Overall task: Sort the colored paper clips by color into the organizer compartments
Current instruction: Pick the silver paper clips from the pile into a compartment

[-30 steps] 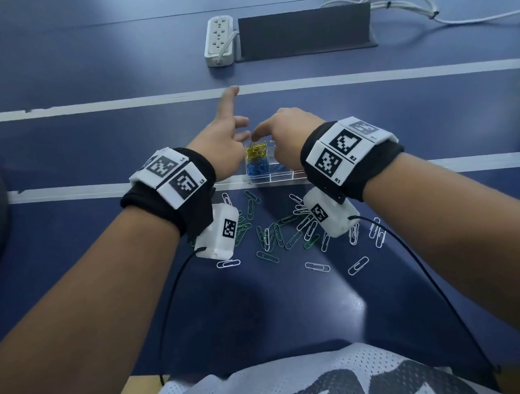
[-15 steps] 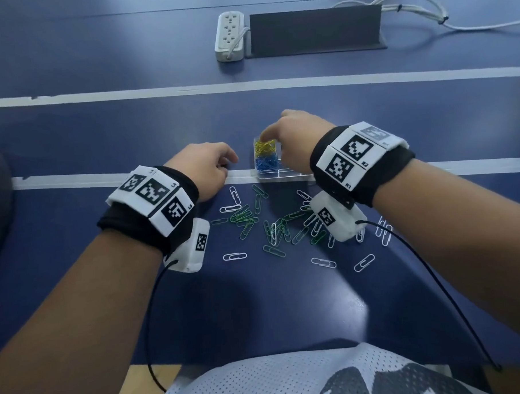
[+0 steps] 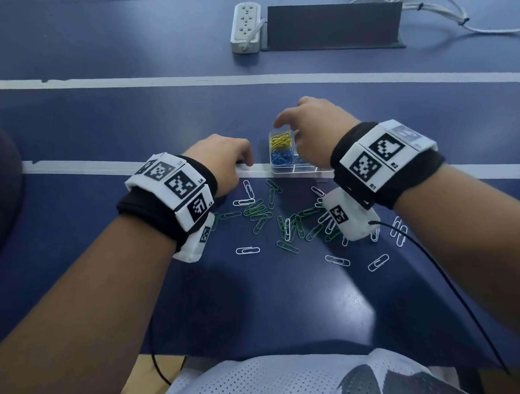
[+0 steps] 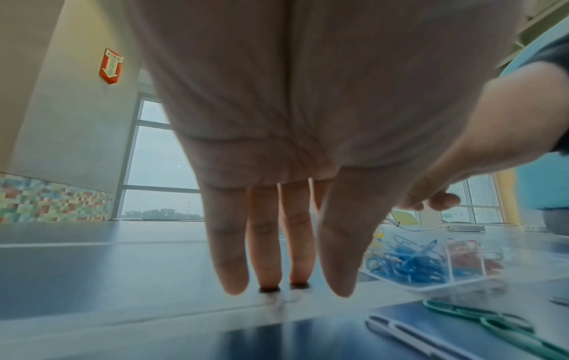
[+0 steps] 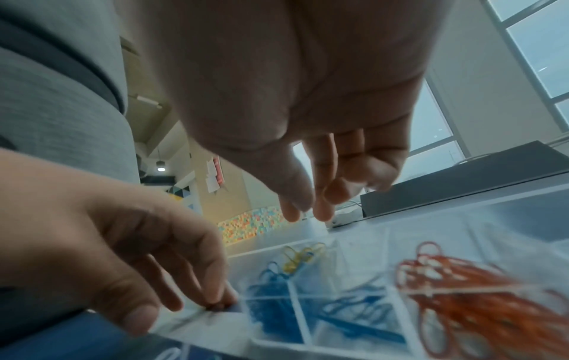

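A clear organizer point(image 3: 311, 172) sits on the blue table, on a white tape line. Its compartments hold yellow clips point(image 3: 280, 140), blue clips point(image 3: 280, 157) and, in the right wrist view, red clips point(image 5: 480, 294). Loose green clips point(image 3: 258, 210) and white clips point(image 3: 247, 250) lie scattered in front of it. My right hand point(image 3: 285, 127) hovers over the yellow compartment, fingers loosely hanging, nothing seen between them point(image 5: 311, 209). My left hand point(image 3: 247, 164) rests just left of the organizer, its straight fingers touching the table with their tips point(image 4: 283, 280).
A white power strip point(image 3: 245, 27) and a dark angled stand point(image 3: 333, 25) lie at the far edge, with white cables point(image 3: 441, 13) to the right. A black wire point(image 3: 435, 278) runs from my right wrist camera across the near table.
My left hand has dropped from beside the organizer, finger raised, onto the table at its left. My right hand has stayed over the yellow compartment, its pinch now loosened.
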Tool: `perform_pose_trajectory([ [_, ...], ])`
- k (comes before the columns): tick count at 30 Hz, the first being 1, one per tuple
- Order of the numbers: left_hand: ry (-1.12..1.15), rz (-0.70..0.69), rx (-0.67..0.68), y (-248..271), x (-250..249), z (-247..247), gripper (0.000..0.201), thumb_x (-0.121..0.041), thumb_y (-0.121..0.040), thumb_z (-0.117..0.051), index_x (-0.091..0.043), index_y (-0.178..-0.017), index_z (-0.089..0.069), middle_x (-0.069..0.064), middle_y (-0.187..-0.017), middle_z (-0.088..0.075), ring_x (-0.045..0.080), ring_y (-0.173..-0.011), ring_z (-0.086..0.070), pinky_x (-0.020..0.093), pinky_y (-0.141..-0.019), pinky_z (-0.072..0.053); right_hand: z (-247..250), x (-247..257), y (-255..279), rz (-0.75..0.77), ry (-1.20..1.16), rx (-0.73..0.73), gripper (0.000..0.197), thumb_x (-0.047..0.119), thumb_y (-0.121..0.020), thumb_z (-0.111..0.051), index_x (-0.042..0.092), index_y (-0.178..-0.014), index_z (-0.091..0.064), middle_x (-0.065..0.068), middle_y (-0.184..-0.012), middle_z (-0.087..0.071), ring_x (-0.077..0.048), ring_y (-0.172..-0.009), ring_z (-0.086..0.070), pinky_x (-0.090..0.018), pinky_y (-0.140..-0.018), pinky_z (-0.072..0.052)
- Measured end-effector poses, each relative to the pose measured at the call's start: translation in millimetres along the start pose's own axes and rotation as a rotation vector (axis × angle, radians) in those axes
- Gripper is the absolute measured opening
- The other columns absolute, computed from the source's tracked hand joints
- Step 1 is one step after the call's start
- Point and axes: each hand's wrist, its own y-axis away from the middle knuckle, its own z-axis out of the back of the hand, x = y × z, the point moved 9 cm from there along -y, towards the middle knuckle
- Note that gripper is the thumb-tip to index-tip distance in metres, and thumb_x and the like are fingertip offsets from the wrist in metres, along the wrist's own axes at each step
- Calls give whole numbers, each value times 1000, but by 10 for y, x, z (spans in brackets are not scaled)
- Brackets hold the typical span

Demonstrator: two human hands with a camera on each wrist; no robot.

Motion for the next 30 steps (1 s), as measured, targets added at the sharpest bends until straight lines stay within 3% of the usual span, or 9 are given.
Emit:
perform_pose_trajectory([
  [3, 33, -10, -13, 15, 27, 33, 34, -3, -83, -52, -23, -109, -62, 1, -116, -64, 23, -111, -56, 31, -91, -45, 23, 163, 73, 62, -57, -45, 36, 6, -86, -47, 23, -111, -66, -7, -118, -59, -27, -111, -54, -31, -91, -43],
  [6, 1, -22, -6, 35, 25, 14, 31, -7, -83, -55, -23, -108, -63, 2, -113, -64, 23, -107, -55, 29, -85, -42, -116, 350, 120, 115, -83, 14, 32, 8, -84, -48, 23, -99, -72, -5, -104, -69, -26, -98, -62, -26, -81, -46],
  [10, -48, -39, 19, 48, 1, -16, 26, -17, -82, -63, -26, -107, -63, 1, -110, -63, 19, -101, -52, 25, -78, -36, -373, 423, 110, 101, 60, 131, 24, 10, -86, -49, 14, -99, -69, -13, -90, -54, -28, -78, -50, -23, -56, -36],
  [13, -116, -79, 55, 46, -58, -57, 24, -28, -78, -71, -31, -101, -66, 0, -108, -59, 19, -101, -50, 29, -81, -39, -351, 353, 132, 76, 101, 128, 21, 9, -85, -50, 10, -96, -68, -12, -85, -51, -29, -76, -48, -28, -64, -42],
  [16, -171, -96, 52, 40, -125, -85, 17, -28, -75, -73, -33, -91, -68, -1, -110, -56, 23, -106, -54, 35, -86, -46, -197, 133, 218, 18, 53, 47, 20, 10, -80, -52, 11, -86, -71, -15, -88, -67, -31, -75, -56, -28, -69, -45],
  [18, -201, -101, 57, 33, -161, -86, 9, -27, -75, -72, -32, -81, -67, -1, -110, -57, 24, -105, -56, 36, -86, -49, -105, -78, 332, -47, 18, 17, 22, 11, -79, -53, 15, -82, -74, -14, -89, -71, -32, -78, -62, -26, -69, -44],
  [22, -235, -110, 56, 28, -188, -72, 14, -26, -77, -68, -31, -67, -59, -2, -110, -59, 24, -99, -59, 36, -84, -51, -62, -417, 535, -144, 29, 56, 18, 16, -82, -60, 19, -87, -76, -8, -91, -74, -28, -88, -64, -19, -61, -39],
  [25, -236, -120, 62, 45, -215, -83, 13, -26, -77, -64, -29, -65, -60, -1, -108, -61, 23, -95, -60, 37, -83, -53, -201, -410, 569, -117, 16, 139, 13, 24, -79, -68, 18, -86, -77, -6, -88, -74, -24, -88, -63, -23, -71, -46],
  [30, -19, -41, 36, 83, -107, 48, 10, -28, -79, -62, -22, -74, -69, -3, -92, -69, 18, -83, -59, 28, -76, -48, -268, -248, 509, -62, 77, 95, 18, 27, -82, -65, 20, -96, -74, -5, -97, -72, -27, -94, -64, -19, -59, -32],
])
